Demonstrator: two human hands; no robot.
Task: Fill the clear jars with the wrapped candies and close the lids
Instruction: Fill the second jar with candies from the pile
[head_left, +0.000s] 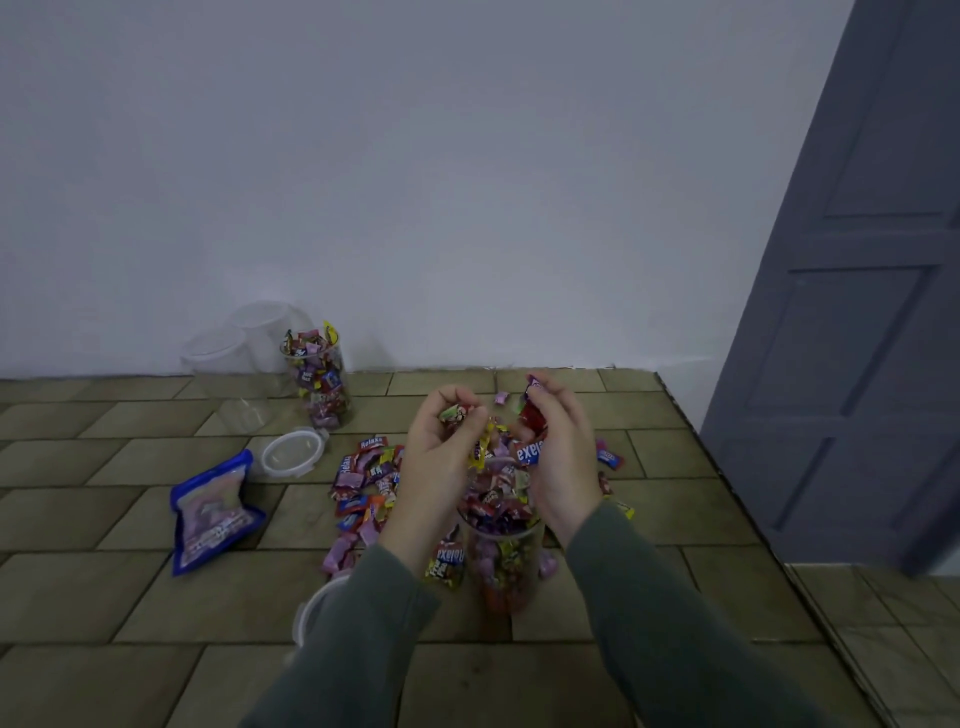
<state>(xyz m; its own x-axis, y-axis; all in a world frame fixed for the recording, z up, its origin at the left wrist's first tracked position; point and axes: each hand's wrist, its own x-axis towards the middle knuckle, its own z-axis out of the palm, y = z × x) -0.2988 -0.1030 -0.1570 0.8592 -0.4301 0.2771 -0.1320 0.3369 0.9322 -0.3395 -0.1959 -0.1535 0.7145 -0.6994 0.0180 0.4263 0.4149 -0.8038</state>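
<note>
Tiled floor, white wall, grey door

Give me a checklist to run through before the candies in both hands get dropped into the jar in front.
1. Left hand grips candies: ok, fingers are curled round wrapped pieces.
2. Right hand grips candies: ok, it holds red and blue wrappers.
3. Both hands are above the near jar: ok.
4. Room left in the near jar: not ok, candies are already heaped above its rim.
5. A lid within reach: ok, a clear lid lies on the floor beside the blue bag; whether it fits this jar, cannot tell.
6. Far filled jar closed: not ok, no lid on it.
</note>
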